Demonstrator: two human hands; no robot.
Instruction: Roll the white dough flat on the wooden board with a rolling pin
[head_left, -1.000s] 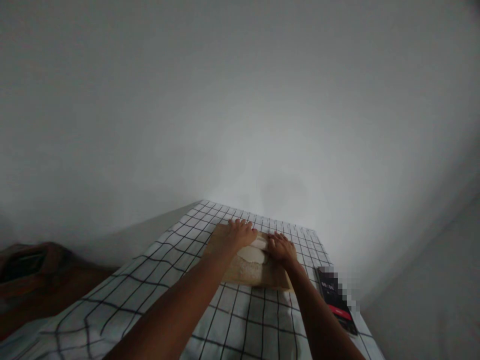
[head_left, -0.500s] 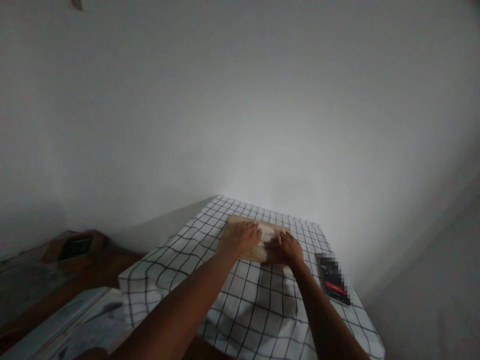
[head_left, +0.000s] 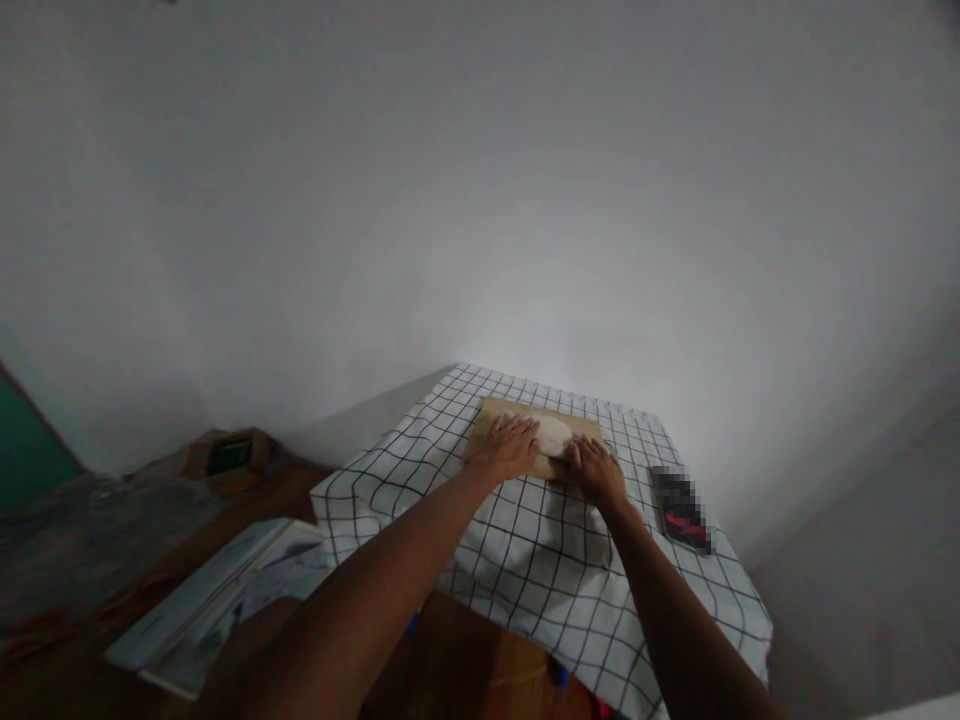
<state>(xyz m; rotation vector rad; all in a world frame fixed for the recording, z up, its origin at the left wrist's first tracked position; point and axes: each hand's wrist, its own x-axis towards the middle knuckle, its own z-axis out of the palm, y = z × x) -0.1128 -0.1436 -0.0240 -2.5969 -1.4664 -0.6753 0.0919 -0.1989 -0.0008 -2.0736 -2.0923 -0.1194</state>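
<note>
A pale, oval piece of flattened dough [head_left: 553, 436] lies on a light wooden board [head_left: 495, 407]. My left hand [head_left: 514, 445] rests palm down over the dough's left side, its fingers stretched forward. On the right, my right hand [head_left: 598, 468] lies over the board with fingers extended, its thumb side touching or close to the dough's right edge. Whatever is beneath both palms is hidden. Neither hand visibly grips anything.
The board sits on a table with a black-and-white checked cloth [head_left: 517, 545]. A dark, partly pixelated packet [head_left: 681, 515] lies to the right. A pale wall [head_left: 480, 200] rises behind. On the floor at left are a cardboard box [head_left: 232, 455] and a light flat panel [head_left: 217, 595].
The view has shifted, so the table sits higher and more of the floor shows. Both hands stay over the board, and more of the dough shows between them.
</note>
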